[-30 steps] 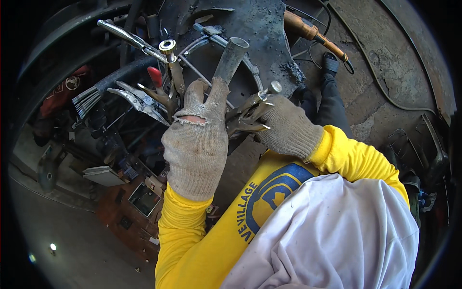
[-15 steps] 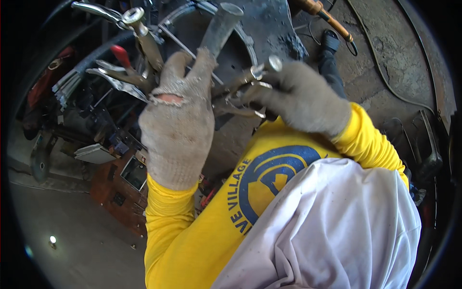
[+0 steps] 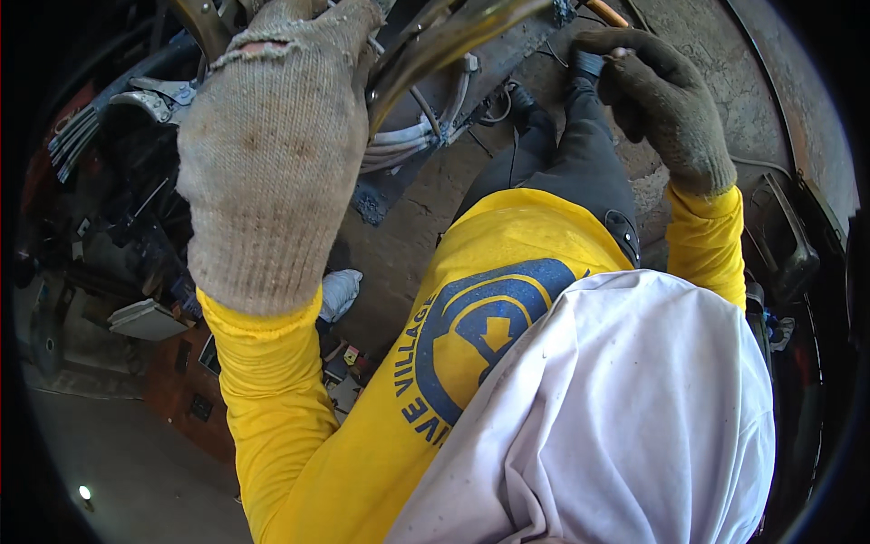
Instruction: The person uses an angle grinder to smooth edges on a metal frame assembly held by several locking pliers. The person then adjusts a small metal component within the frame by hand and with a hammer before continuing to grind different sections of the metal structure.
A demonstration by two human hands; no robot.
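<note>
My left hand [image 3: 276, 159], in a worn knitted glove torn across the knuckles, reaches to the top edge. It is closed around locking pliers; its fingertips are partly cut off. Brassy curved plier arms [image 3: 444, 50] stick out to the right of the hand, blurred and close. Another brassy arm [image 3: 204, 25] rises at its left, near a silver clamp part [image 3: 159, 100]. At the upper right my right hand [image 3: 671, 100], also gloved, is raised off the pliers. Its fingers are loosely bent, with a small pale spot near the thumb tip; no tool shows in it.
A dark metal frame with grey rods [image 3: 399, 145] stands beyond my left hand. My legs [image 3: 553, 145] are on the concrete floor. A cable [image 3: 770, 166] and a metal bar [image 3: 793, 231] lie at right. A brown board [image 3: 186, 390] and a white shoe [image 3: 340, 292] show at lower left.
My right hand has let go of the pliers and moved up and right. My left hand has come nearer the view with the pliers. The view has shifted, showing my legs.
</note>
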